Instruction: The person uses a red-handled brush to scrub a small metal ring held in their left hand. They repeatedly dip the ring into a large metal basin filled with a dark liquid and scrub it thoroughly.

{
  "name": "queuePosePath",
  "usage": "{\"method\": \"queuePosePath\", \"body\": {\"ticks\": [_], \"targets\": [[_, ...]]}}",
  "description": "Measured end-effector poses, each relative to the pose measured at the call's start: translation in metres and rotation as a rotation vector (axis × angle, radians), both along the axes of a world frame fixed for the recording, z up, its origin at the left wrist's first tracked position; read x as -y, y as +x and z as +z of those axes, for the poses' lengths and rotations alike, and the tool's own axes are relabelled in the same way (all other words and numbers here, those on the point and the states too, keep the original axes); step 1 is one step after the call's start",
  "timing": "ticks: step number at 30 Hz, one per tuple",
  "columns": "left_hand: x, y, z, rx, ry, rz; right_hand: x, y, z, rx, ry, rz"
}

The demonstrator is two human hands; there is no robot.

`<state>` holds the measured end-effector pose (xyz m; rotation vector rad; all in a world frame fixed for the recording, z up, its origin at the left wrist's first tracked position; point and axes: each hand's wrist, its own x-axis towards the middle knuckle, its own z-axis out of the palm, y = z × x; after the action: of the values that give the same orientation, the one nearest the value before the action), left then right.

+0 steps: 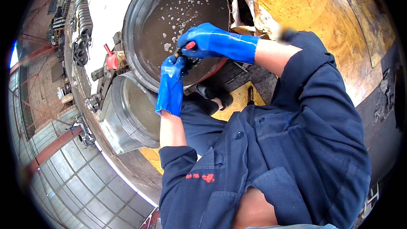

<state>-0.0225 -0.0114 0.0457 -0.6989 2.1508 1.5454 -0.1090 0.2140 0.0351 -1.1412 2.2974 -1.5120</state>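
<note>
Tub holds foam-flecked brown liquid; bucket beside it holds cloudy fluid

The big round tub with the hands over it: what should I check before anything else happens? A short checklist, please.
1. Blue gloves on both hands: ok.
2. Right hand closed around the red object: ok.
3. Left hand gripping the small piece securely: cannot tell; fingers mostly hide it.
4. Sleeves clear of the gloves: ok; bare forearm shows between.
5. Bottom of the tub visible: not ok; the liquid is murky, with pale flecks on top.
</note>
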Motion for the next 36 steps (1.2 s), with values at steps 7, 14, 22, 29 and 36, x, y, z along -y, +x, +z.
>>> {"method": "queuePosePath", "body": {"ticks": [7, 14, 22, 29, 36], "targets": [[0.004, 0.009, -0.003, -0.187, -0.172, 0.049, 0.012, 0.001, -0.003, 0.366, 0.332, -0.264], [0.026, 0.007, -0.018, -0.195, 0.034, 0.248, 0.019, -0.005, -0.006, 0.390, 0.515, -0.277], [0.026, -0.013, -0.036, -0.091, 0.109, 0.153, 0.013, -0.011, -0.004, 0.290, 0.280, -0.175], [0.011, -0.015, -0.032, -0.179, 0.153, 0.060, 0.017, -0.007, -0.016, 0.129, 0.024, -0.176], [0.007, -0.021, -0.035, -0.371, -0.178, 0.077, 0.018, -0.009, -0.019, 0.668, 0.182, -0.386]]}}
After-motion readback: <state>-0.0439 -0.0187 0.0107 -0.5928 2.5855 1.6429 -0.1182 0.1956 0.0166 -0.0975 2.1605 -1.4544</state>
